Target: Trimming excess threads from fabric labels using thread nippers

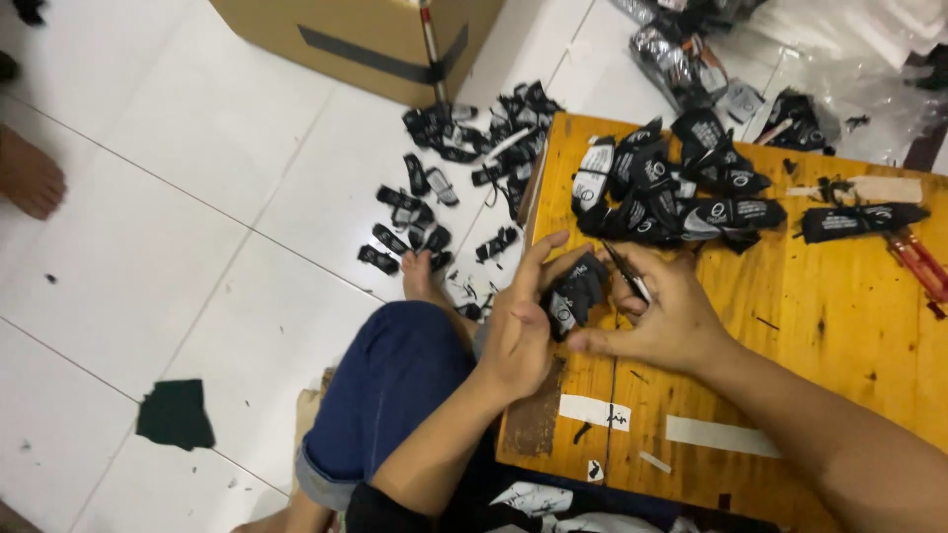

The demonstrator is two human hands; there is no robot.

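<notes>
White floor tiles (197,197) fill the left half of your view. At the far left edge another person's bare foot (30,176) rests on them, and lower down lies a dark green scrap of fabric (176,413). A cardboard box (365,38) with a dark tape band stands at the top. In front of it, a scatter of small black pieces with white print (449,188) lies on the tiles, running down to your own bare foot (423,278). Your knee in rolled blue jeans (390,395) sits just below that.

Your left hand (518,331) hovers over the left edge of the yellow wooden board (820,326). Its fingers curl around a small black fabric piece with white print (575,293), gripping it from the left side. Your right hand (662,316) presses against the same piece from the right and pinches a thin pair of metal snips (628,273) between thumb and fingers, the tips pointing up and to the left, beside the piece's top edge.

Behind your hands, along the board's far edge, sits a pile of the same black printed pieces (681,192). One long black piece (859,219) lies apart to the right of the pile, and a red-handled tool (918,262) rests at the right edge. White tape strips (721,435) stick to the board near its close edge. Clear plastic bags (839,59) holding more black pieces lie on the floor past the far right corner.
</notes>
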